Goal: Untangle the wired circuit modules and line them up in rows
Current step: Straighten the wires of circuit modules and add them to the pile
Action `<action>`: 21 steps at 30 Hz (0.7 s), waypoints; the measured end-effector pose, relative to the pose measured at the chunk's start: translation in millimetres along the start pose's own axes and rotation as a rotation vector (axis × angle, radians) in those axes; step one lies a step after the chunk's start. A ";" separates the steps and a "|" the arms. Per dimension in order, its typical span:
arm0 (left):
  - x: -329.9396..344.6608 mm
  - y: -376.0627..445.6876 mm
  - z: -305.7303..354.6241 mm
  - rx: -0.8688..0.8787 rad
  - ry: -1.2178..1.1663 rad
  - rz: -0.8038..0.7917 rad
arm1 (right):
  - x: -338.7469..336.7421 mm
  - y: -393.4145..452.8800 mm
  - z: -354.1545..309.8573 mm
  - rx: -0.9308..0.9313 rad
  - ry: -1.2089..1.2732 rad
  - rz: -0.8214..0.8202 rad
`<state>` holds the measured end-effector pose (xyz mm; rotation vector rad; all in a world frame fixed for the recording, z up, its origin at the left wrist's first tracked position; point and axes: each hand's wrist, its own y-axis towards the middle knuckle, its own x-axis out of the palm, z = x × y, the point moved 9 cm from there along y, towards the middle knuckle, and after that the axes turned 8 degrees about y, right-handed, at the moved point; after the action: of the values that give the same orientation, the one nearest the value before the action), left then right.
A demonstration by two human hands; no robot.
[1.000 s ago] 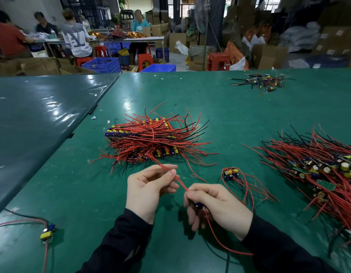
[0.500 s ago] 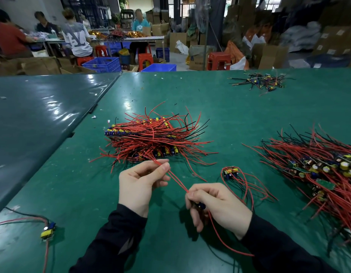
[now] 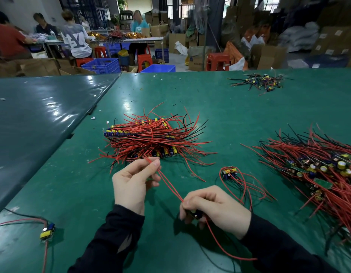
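Note:
My right hand (image 3: 216, 209) grips a small circuit module (image 3: 196, 213), mostly hidden under its fingers. Two red wires (image 3: 170, 186) run taut from that module up to my left hand (image 3: 132, 184), which pinches them between thumb and forefinger. Just beyond my left hand lies a stacked pile of modules with red and black wires (image 3: 151, 138). A tangled heap of modules (image 3: 324, 170) sits at the right. One loose module with looped wires (image 3: 229, 172) lies between the hands and the heap.
A single module with wires (image 3: 47, 231) lies at the near left on the green table (image 3: 210, 107). A small pile of short-wired parts (image 3: 259, 81) sits far right. A darker table (image 3: 36, 115) adjoins on the left. People work at a table far behind.
My left hand has slid up and left along the red wires, away from my right hand, drawing them straighter. The right hand has stayed in place on the module.

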<state>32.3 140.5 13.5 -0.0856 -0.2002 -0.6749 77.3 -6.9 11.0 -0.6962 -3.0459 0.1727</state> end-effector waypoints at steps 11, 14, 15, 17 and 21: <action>-10.6 5.7 -0.9 -0.053 -0.050 0.041 | -0.1 -2.4 -3.4 0.015 0.038 -0.031; -8.2 3.6 4.0 -0.002 -0.004 0.030 | -2.5 -1.7 -0.6 0.011 0.050 -0.007; -4.7 1.8 4.4 0.002 -0.006 0.003 | -5.6 -1.3 0.1 0.012 0.074 0.028; 3.1 1.5 -4.4 -0.073 -0.036 -0.067 | -15.9 0.6 2.4 0.020 0.184 0.135; 21.4 -5.9 -27.8 -0.280 0.084 -0.288 | -43.1 0.5 2.5 -0.051 0.545 0.370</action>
<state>49.2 118.8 -9.1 -0.3006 -0.0356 -0.9899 116.2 -25.5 9.1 -1.0949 -2.3957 -0.0837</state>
